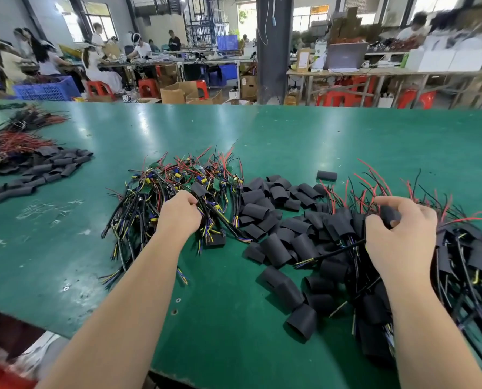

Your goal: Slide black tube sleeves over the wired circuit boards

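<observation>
Sleeves [301,321]: lower centre to mid-frame heap; light, soft, squashable; pinch near a mouth; axes lie every way.
Right hand [400,234]: centre right, fingers curled round one sleeve [390,216].
Left hand [179,217]: centre, fingers curled into the boards [183,178], probably pinching wires.
Boards: tangled mid-frame heap; light, fragile; hold by an edge; red leads mostly point toward the top.
Table [290,130]: green, under everything.
</observation>
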`<state>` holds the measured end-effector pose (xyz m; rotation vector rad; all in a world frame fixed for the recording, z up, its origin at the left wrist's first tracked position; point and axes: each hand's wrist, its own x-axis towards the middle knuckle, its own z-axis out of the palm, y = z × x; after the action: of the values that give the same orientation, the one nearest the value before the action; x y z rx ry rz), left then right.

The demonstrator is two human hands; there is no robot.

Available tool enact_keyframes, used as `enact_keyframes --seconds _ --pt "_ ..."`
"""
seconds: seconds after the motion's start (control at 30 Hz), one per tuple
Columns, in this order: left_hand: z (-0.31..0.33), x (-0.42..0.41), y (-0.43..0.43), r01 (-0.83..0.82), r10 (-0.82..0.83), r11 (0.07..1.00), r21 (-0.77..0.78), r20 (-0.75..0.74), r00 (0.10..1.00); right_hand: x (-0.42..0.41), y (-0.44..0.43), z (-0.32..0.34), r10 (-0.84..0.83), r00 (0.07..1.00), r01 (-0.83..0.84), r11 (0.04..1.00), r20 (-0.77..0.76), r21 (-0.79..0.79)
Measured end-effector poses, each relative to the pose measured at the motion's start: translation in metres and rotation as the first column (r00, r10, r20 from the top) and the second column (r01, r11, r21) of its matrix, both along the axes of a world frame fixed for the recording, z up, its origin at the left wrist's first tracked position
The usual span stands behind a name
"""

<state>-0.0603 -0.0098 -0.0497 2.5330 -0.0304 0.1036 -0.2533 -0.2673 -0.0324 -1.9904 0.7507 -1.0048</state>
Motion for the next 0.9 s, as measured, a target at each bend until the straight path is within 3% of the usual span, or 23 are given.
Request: enact_keyframes --seconds 0.17,0.4,0.57,0.77,0.83,0.9 --pt "-0.007 0.008 -0.007 0.047 -0.049 0.995 0.092 0.022 0.999 0.000 0.003 0.002 0.014 1.000 -0.014 1.000 -0.001 0.013" --pt "-0.004 0.018 0.002 -0.148 0.160 0.934 -0.324 0.011 0.987 0.001 0.004 0.001 0.005 1.000 -0.005 1.000 0.002 0.014" --pt "-0.006 0.013 -0.001 -0.060 0.049 0.992 -0.112 -0.095 0.994 0.001 0.005 -0.001 0.001 1.000 -0.001 0.998 -0.009 -0.058" --pt "-0.014 0.014 -0.008 0.028 -0.039 0.997 0.070 0.158 0.987 0.000 0.013 -0.006 0.048 0.959 -0.099 0.980 -0.280 -0.172" --pt "-0.013 0.016 -0.006 -0.020 0.024 0.999 -0.033 0.109 0.994 -0.001 0.009 -0.005 0.064 0.921 -0.144 0.973 -0.385 -0.183" --pt "-0.009 0.016 -0.004 -0.156 0.155 0.939 -0.306 -0.028 0.988 -0.003 0.003 -0.003 0.047 0.896 -0.142 0.972 -0.441 -0.186"
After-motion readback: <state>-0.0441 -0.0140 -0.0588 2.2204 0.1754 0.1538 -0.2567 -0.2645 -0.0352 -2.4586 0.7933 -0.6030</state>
